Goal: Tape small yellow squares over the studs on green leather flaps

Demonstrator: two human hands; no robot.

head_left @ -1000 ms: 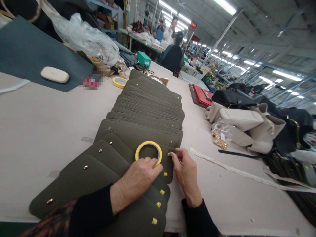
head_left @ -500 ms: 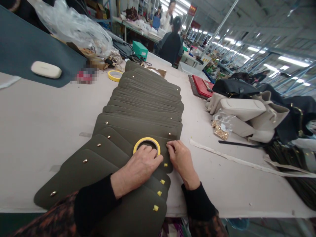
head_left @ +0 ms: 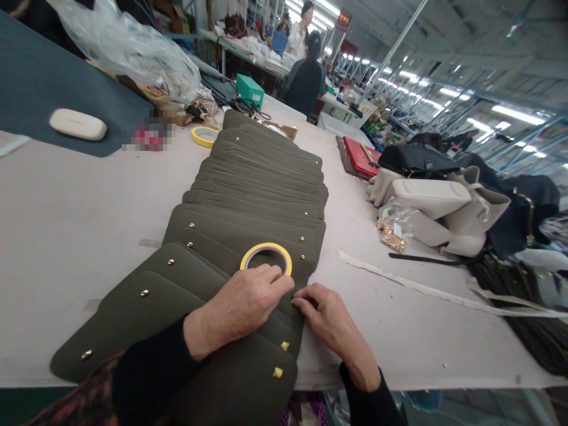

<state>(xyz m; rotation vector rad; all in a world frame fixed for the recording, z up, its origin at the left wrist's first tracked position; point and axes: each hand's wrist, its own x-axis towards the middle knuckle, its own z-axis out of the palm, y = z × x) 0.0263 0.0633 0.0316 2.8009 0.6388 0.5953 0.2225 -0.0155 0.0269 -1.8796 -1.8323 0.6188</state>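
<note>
My left hand (head_left: 242,302) is closed around the near edge of a yellow tape roll (head_left: 267,247), above a fanned row of dark olive panels (head_left: 248,177). Close beside it, my right hand (head_left: 326,313) pinches at the panels' right edge; whatever lies between its fingertips is too small to make out. Gold studs (head_left: 144,293) dot the panels' left side, and smaller ones show on the right. Two yellow tape bits (head_left: 277,372) stick to the nearest panels at the lower right.
Another yellow tape roll (head_left: 205,136) lies behind the panels. Beige and black bags (head_left: 430,195), a bag of gold parts (head_left: 393,232) and a pale strip (head_left: 412,285) are on the right. A white case (head_left: 78,124) is at left. People are in the background.
My right hand has moved down and nearer my left hand. Fewer yellow tape bits show on the panels, and another stud is visible at the right where my fingertips were.
</note>
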